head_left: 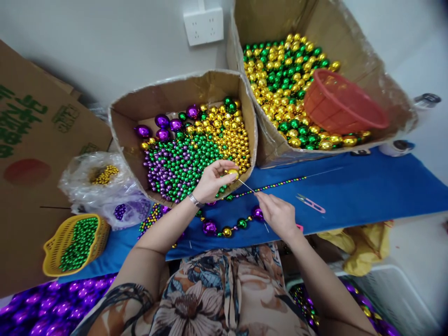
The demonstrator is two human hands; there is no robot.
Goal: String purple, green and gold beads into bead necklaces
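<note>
My left hand (214,181) pinches a shiny gold bead (232,174) above the near right corner of a cardboard box (182,84) of loose beads. A thin needle (246,185) runs from that bead to my right hand (278,214), whose fingers are closed on its other end. Whether the needle tip is inside the bead I cannot tell. Below my hands, a strand of large purple, green and gold beads (209,227) lies on the blue cloth (350,186). A string of small beads (280,184) stretches to the right behind my right hand.
Pink-handled thread snips (311,203) lie on the right. A bigger carton (273,156) holds gold and green beads and a red basket (345,105). On the left are a yellow basket (49,261) of green beads and plastic bags (77,179). A white crate (402,289) stands below right.
</note>
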